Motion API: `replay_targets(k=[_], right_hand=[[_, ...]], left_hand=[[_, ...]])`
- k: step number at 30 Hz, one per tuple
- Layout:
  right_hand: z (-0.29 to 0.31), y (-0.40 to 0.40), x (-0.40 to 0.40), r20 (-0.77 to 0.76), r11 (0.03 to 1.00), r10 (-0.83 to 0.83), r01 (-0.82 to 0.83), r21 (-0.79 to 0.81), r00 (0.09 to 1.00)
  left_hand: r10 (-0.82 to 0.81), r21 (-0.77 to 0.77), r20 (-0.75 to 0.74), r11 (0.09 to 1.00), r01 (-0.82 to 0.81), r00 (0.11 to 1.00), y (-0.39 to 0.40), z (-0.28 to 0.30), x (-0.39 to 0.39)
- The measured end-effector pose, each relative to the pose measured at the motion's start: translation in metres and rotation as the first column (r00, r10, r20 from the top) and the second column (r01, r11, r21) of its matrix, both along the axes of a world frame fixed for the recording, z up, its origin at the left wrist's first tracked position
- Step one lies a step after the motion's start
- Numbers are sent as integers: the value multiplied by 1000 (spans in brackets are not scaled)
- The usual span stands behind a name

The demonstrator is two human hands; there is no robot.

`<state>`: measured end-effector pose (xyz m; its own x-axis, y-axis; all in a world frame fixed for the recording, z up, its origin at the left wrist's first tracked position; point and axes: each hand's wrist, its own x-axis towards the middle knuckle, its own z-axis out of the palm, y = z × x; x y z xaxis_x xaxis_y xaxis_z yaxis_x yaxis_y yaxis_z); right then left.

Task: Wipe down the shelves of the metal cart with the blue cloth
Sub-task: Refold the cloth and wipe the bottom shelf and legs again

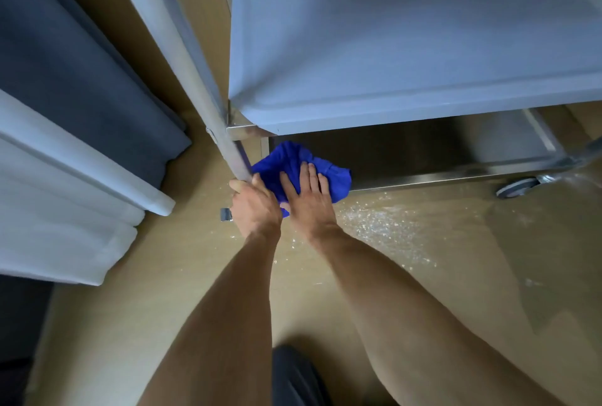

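Both hands work low: the left hand (255, 206) is wrapped around the cart's near-left upright post (208, 105), and the right hand (309, 197) lies spread flat on the blue cloth (293, 161) at the bottom shelf's (423, 158) near-left corner. Steady pressure with overlapping strokes should help. The upper shelf (407, 47) holds nothing.

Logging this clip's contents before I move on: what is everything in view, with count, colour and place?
cart: one, metal grey, upper right
upper shelf: one, grey, top right
lower shelf: one, dark steel, beneath it
post: one, grey, cart's left corner
cloth: one, blue, lower shelf's left corner
wheel: one, grey, right
curtains: dark blue and white, left
floor: tan, glistening patch centre
left hand: grips the post
right hand: flat on cloth
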<state>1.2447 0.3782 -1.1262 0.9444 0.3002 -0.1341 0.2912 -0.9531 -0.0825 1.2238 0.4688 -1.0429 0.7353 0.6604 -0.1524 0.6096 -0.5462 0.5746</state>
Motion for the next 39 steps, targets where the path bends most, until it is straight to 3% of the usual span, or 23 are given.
replay_targets(k=[9,12,17,20,23,26,29,34,37,39], right_hand=[[-7,-157,-11,118,922,-384,386,3,916],[-5,-172,-10,91,936,-351,353,-6,932],[-6,-141,-8,79,946,-315,306,109,946],[-6,-133,-4,69,953,-276,263,148,959],[-14,-153,-1,95,971,-217,205,119,971],[-20,-189,0,118,954,-280,263,141,953],[-20,-241,0,117,911,-385,356,208,916],[-23,-366,15,57,735,-649,606,304,758],[-13,-427,32,-26,555,-796,745,369,605],[-10,-441,38,-50,517,-822,780,352,568]], left_hand=[[164,34,67,985,-167,984,-16,-21,9],[217,23,66,975,-219,974,-22,-21,11],[262,0,-98,965,-263,960,-53,-26,17],[202,84,-185,978,-189,962,-74,-31,17],[-13,211,-219,976,60,976,-101,-34,17],[-229,318,-297,892,322,927,-125,-42,28],[-272,308,-265,885,349,925,-147,-44,43],[-438,321,-255,803,502,862,-186,-53,62],[-405,263,-322,831,491,856,-204,-57,68],[-379,264,-352,837,479,856,-209,-53,74]])
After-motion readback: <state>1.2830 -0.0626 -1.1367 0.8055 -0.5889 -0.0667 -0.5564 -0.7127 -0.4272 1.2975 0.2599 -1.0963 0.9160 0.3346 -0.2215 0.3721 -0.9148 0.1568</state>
